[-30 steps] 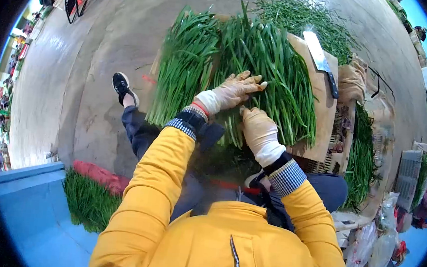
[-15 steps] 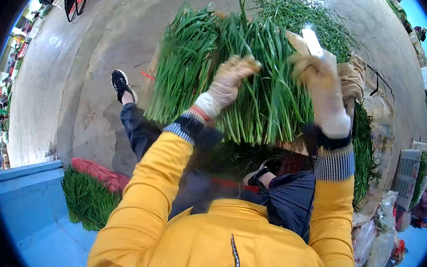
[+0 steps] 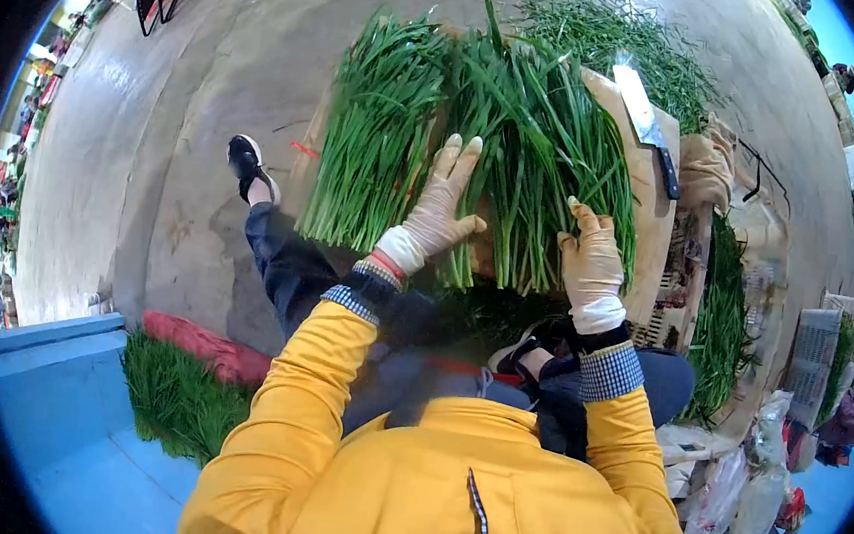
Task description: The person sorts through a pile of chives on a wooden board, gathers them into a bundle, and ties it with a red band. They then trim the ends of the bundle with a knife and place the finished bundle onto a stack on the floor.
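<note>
Long green chives lie in two piles on a wooden board (image 3: 649, 199), a left pile (image 3: 373, 127) and a right pile (image 3: 537, 145), with their pale stem ends toward me. Both my hands wear thin, stained gloves. My left hand (image 3: 439, 208) is open, its fingers stretched out over the gap between the piles and its thumb out to the right. Lower on the right pile, my right hand (image 3: 591, 260) has its fingers curled on the stems, with the thumb bent beside them. A cleaver (image 3: 640, 108) with a black handle rests on the board's right side.
Loose green trimmings (image 3: 615, 41) are scattered on the floor beyond the board. A brown cloth (image 3: 706, 168) hangs at its right, near more greens (image 3: 719, 320). At left, a red cloth (image 3: 205, 348) covers part of another green heap (image 3: 176, 398). Plastic bags (image 3: 730, 492) lie at lower right.
My left hand has come down and opened from a closed shape. My right hand has moved down and left from near the cleaver onto the right pile's stems; the cleaver's handle now shows.
</note>
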Action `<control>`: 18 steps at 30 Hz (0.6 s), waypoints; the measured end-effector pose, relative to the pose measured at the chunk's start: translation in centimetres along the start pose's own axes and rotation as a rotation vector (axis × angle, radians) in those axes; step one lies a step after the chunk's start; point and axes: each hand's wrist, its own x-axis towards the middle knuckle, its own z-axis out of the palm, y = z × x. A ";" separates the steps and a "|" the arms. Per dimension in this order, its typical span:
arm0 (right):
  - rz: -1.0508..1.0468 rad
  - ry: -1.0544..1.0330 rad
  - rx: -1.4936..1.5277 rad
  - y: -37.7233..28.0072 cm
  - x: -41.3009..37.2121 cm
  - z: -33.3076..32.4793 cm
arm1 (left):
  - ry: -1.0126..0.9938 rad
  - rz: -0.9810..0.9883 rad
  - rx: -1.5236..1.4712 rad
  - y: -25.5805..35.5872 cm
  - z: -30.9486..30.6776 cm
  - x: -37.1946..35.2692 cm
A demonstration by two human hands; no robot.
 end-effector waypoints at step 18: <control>-0.444 -0.122 0.032 -5.0 -0.4 2.3 | -0.018 0.294 0.308 1.9 -0.5 3.4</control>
